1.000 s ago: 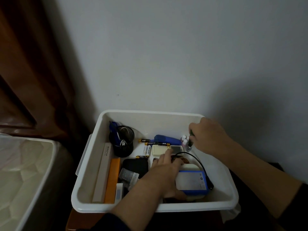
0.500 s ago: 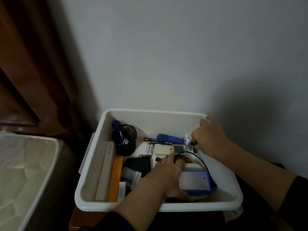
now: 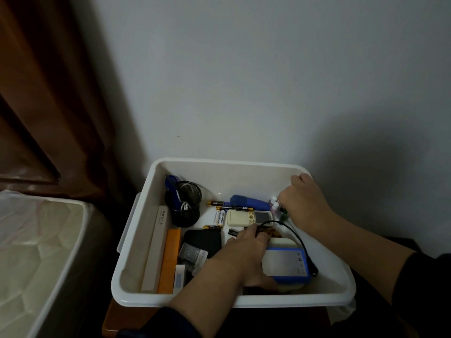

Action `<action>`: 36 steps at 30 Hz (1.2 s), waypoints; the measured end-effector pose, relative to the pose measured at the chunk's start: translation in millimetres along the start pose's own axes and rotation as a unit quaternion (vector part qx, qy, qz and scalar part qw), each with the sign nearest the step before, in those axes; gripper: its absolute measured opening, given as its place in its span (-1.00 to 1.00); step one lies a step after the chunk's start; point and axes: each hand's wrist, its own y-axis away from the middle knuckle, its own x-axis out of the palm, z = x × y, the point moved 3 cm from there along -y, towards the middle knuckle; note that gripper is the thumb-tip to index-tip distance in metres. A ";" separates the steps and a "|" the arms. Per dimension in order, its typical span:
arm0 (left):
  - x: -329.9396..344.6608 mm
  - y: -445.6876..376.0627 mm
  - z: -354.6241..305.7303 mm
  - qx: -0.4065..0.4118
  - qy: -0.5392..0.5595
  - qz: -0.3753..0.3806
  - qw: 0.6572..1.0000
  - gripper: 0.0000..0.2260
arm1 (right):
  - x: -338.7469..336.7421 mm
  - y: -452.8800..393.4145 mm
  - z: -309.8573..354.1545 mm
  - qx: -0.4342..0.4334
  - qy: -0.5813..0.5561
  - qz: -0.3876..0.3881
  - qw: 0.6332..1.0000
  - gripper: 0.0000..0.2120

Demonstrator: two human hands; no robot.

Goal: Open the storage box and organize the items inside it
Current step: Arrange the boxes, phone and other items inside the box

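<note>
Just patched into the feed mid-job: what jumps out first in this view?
A white storage box against the wall, open, with both hands inside. The left hand rests beside a blue-edged device near the front, while the right hand grips small bottles at the right wall.

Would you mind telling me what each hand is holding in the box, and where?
The right hand holds small bottles near their lower bodies. The left hand rests among the clutter by the black cable; whether it holds anything cannot be told.
</note>
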 end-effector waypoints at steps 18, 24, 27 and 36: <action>-39.8 34.6 17.7 -0.075 -0.002 -0.241 0.968 -0.65 | -16.9 7.3 7.0 0.057 -0.452 -0.097 0.885 -0.80; -44.1 62.0 68.2 -0.147 0.096 -0.240 0.955 -0.88 | -13.9 -20.9 60.8 0.073 -0.345 0.002 0.936 -0.76; -38.5 57.1 78.7 -0.157 0.164 -0.197 0.954 -0.80 | -10.7 -27.3 77.5 0.097 -0.335 0.014 0.937 -0.71; -30.0 50.0 83.0 -0.209 0.058 -0.122 0.968 -0.78 | -15.8 -37.5 102.8 0.029 -0.354 0.013 0.935 -0.70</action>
